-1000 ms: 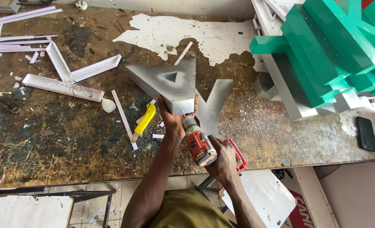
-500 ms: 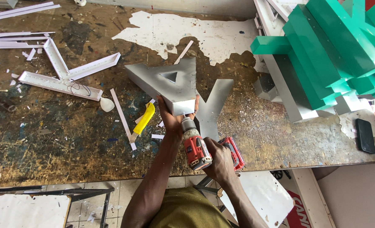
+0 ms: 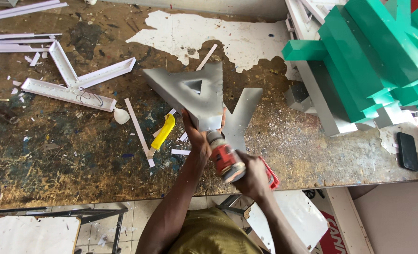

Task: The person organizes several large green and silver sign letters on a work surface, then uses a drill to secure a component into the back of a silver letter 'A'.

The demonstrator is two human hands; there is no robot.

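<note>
A sign-making workshop: scarred workbench (image 3: 67,160), grey letter (image 3: 190,94), green letters (image 3: 383,56).

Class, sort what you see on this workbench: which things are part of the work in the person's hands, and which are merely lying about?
In use:
left hand
right hand
red cordless drill
grey metal letter shape

Lying about:
yellow-handled cutter
white channel frame
stacked green sign letters
black phone
</note>
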